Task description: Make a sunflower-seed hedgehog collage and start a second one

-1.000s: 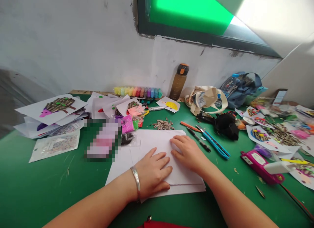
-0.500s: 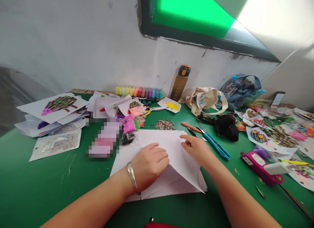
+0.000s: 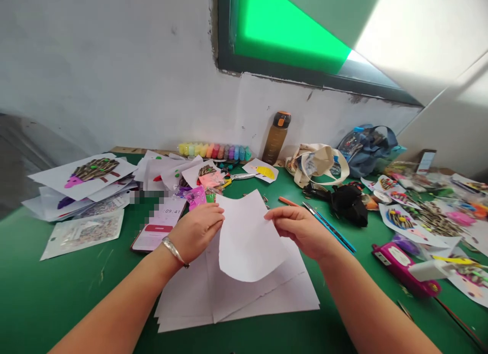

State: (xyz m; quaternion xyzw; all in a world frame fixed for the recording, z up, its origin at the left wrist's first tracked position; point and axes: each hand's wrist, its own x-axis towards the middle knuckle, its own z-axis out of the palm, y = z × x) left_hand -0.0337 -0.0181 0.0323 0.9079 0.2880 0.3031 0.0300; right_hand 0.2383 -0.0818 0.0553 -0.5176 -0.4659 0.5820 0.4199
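Between my two hands a sheet of white paper [image 3: 249,239] is raised and bowed, its near edge curling over the paper beneath. My left hand [image 3: 200,229], with a silver bangle at the wrist, pinches its left edge. On the right edge, the thumb and fingers of my right hand [image 3: 297,227] are closed. Below lies a stack of white paper [image 3: 267,303] with some torn edges, flat on the green table [image 3: 114,298]. Just left of my left hand rests a phone [image 3: 160,224] with a timer on its screen.
At left sits a pile of hedgehog pictures [image 3: 95,172] by a seed-bead packet [image 3: 84,232]. Behind are clay packs [image 3: 213,151], a brown bottle [image 3: 276,139] and a cloth bag [image 3: 320,163]. To the right lie a blue cutter [image 3: 335,229] and a magenta glue gun [image 3: 404,267].
The white sheet has been lifted off the stack and now hangs between both hands. My left hand has moved left and up to its edge; the phone screen shows more plainly.
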